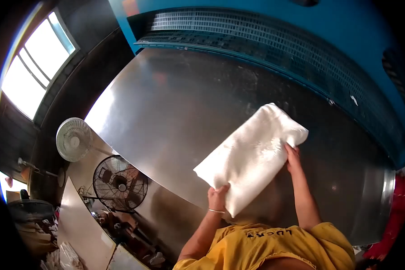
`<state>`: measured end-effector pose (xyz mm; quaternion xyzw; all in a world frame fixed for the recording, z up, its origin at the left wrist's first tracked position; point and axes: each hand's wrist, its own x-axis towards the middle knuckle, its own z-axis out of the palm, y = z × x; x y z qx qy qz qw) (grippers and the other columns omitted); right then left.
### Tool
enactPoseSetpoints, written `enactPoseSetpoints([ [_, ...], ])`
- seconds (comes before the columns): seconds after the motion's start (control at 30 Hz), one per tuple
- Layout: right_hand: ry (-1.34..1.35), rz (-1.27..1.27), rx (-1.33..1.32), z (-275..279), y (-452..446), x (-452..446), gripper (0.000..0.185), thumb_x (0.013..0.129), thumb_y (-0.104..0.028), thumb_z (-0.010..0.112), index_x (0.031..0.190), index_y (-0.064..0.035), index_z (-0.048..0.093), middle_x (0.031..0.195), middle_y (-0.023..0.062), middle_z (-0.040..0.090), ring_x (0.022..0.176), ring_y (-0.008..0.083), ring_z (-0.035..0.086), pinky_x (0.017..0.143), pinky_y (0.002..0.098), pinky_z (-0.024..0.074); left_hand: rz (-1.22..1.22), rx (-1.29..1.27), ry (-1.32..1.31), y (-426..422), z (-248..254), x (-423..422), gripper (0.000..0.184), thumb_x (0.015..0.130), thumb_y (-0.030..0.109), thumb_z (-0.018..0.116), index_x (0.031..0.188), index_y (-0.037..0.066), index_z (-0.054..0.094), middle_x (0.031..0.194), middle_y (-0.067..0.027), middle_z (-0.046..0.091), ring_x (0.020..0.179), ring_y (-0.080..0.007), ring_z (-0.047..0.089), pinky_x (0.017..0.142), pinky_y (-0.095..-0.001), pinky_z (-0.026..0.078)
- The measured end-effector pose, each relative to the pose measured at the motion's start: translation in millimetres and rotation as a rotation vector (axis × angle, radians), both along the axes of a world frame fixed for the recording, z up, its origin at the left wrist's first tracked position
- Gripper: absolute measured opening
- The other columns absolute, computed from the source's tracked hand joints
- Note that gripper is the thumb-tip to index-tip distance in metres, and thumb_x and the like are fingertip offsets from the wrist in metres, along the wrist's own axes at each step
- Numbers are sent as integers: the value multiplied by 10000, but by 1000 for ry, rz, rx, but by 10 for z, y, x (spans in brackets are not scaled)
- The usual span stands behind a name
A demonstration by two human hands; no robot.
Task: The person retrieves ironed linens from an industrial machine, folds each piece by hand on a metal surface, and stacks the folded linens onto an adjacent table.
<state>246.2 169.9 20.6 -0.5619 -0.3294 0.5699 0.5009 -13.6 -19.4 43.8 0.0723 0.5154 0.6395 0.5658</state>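
Honestly, the white, folded, rectangular piece of fabric [254,155] looks soft and floppy, probably light, though some weight may be added by the layers. Nothing fragile is suggested; creases are what should be watched for, and the layers could slide on each other if only the top one is gripped. It's best taken by opposite edges, with all the layers caught between thumb and fingers.

As for where it lies, the cloth is stretched between the two hands, over the broad, grey, smooth metal table [166,103]. Its near-left edge is bunched in the curled fingers of the left hand [218,198], with a pucker right beside them. The right-hand edge is pinched by the right hand [293,158], thumb side up on the fabric, and the rest of those fingers are mostly hidden. Whether the underside is touching the metal beneath the fingers can't be told.
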Motion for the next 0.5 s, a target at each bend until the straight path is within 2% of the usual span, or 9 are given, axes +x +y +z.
enactPoseSetpoints([
  [0.03,-53,42,2,237,130,-433,520,778,-236,658,1181,13,444,1123,112,538,1020,200,532,857,309,433,104,44,6,51,-153,-279,85,720,24,628,791,-20,613,702,-23,593,604,-125,548,565,-252,451],
  [0.07,-48,61,16,337,317,-830,528,782,-233,654,1173,37,425,1085,117,543,990,195,538,849,298,433,92,77,42,114,80,-615,96,721,37,616,802,-16,614,709,-31,593,599,-127,542,563,-255,448],
  [0.13,31,224,170,782,493,-1663,386,775,-238,658,1017,47,562,1038,110,545,937,173,540,810,282,430,186,68,88,140,239,-1230,122,717,52,610,820,-15,611,735,-40,597,621,-130,551,581,-251,448],
  [0.2,69,343,322,1214,519,-2364,322,812,-222,603,1030,15,605,964,64,622,844,132,570,756,258,436,346,81,217,148,70,-1801,199,707,14,606,897,-40,584,793,-63,604,685,-154,572,630,-276,475],
  [0.27,127,423,353,1103,743,-2858,310,825,-234,581,1004,17,612,913,45,628,800,109,560,714,251,430,434,206,227,162,297,-2193,180,719,10,626,885,-35,574,806,-71,604,700,-141,570,629,-268,471],
  [0.33,111,459,377,854,908,-3227,280,828,-246,570,939,5,622,792,15,623,679,86,554,628,233,425,411,159,338,186,139,-2607,185,741,51,631,892,-38,573,805,-72,603,680,-137,564,613,-256,457],
  [0.4,74,460,323,583,944,-3452,285,836,-279,550,903,-7,599,739,21,599,611,93,546,484,230,420,246,-69,516,163,32,-2929,247,757,120,643,926,-43,567,788,-73,601,659,-146,553,604,-270,450],
  [0.43,20,515,210,424,939,-3458,292,848,-299,535,927,-22,580,752,36,598,598,101,551,466,234,425,87,-198,787,172,100,-3024,331,762,193,656,971,-43,554,844,-87,606,693,-165,563,610,-297,454],
  [0.5,-129,608,45,174,866,-3306,299,874,-330,502,968,-50,544,780,63,596,583,115,562,450,239,436,108,-117,1422,116,-204,-3271,396,768,205,663,1050,-45,540,949,-111,601,781,-185,582,646,-313,473],
])
